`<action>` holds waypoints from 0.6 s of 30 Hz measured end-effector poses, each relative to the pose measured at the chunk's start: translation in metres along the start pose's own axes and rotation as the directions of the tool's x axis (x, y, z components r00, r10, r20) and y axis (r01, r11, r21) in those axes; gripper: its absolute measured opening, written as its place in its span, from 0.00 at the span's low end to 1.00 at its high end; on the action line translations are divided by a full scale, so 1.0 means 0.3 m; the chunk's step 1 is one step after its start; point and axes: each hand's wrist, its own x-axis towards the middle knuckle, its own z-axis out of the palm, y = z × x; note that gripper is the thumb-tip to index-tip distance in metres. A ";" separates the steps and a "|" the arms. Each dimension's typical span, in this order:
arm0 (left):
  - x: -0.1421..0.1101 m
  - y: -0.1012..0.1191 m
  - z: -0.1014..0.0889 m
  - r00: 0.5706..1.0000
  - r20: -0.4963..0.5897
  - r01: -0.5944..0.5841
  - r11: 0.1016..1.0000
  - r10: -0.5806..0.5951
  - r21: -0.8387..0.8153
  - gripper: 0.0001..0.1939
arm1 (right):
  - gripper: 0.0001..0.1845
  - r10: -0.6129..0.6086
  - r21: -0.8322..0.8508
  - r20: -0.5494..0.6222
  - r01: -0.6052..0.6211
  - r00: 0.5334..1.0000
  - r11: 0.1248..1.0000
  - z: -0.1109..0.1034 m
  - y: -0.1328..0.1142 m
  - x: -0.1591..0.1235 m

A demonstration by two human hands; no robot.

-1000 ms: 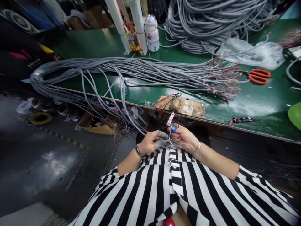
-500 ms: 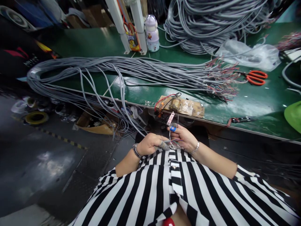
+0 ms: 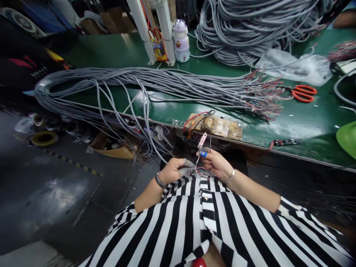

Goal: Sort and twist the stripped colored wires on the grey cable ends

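In front of my striped shirt, my left hand (image 3: 172,171) pinches the end of a grey cable (image 3: 159,152) between taped thumb and finger. Thin coloured wires (image 3: 204,170) fan out from that end toward my right hand (image 3: 218,164). The right fingers, one wrapped in blue tape, are closed on a slim tool with a pale pink, patterned handle (image 3: 203,141), which points up toward the bench edge. What kind of tool it is I cannot make out. A white strand runs between the tool and the wires.
On the green bench (image 3: 311,118) lies a long bundle of grey cables (image 3: 167,83) with frayed ends. Around it are orange-handled scissors (image 3: 303,93), a taped wooden block (image 3: 219,125), a bottle (image 3: 181,41), a plastic bag (image 3: 297,66) and a big cable coil (image 3: 250,29).
My left hand has shifted slightly left, and its thumb and finger look more extended. The white strand now slants to the left. My right hand stays nearly in place with the pink-handled tool.
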 end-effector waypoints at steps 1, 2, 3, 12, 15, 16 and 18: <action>-0.003 -0.002 -0.001 0.998 -0.044 -0.039 0.999 0.039 0.005 0.12 | 0.19 0.012 -0.020 -0.008 -0.012 1.000 1.000 -0.001 -0.002 0.000; -0.007 -0.003 -0.002 0.993 -0.094 -0.066 0.998 0.066 0.003 0.12 | 0.18 0.016 -0.032 -0.021 -0.017 1.000 0.999 -0.004 -0.005 0.000; -0.010 -0.004 -0.003 0.985 -0.151 -0.083 0.997 0.082 -0.002 0.12 | 0.18 0.017 -0.040 -0.036 -0.019 0.999 0.999 -0.008 -0.010 0.002; 0.045 0.012 -0.001 0.933 -0.360 -0.061 0.992 0.016 -0.113 0.15 | 0.29 0.030 -0.205 0.014 -0.027 0.999 0.978 -0.061 -0.026 0.034; 0.070 0.012 0.002 0.938 -0.347 -0.056 0.988 0.002 -0.145 0.17 | 0.30 -0.053 -0.279 0.040 0.062 0.998 0.958 -0.079 0.001 0.016; 0.077 0.013 0.002 0.941 -0.338 -0.055 0.987 0.001 -0.150 0.18 | 0.29 -0.096 -0.310 0.041 0.104 0.995 0.945 -0.083 0.004 0.010; 0.089 0.016 0.002 0.945 -0.328 -0.051 0.987 -0.003 -0.153 0.18 | 0.26 -0.201 -0.350 0.016 0.194 0.979 0.917 -0.088 -0.007 0.002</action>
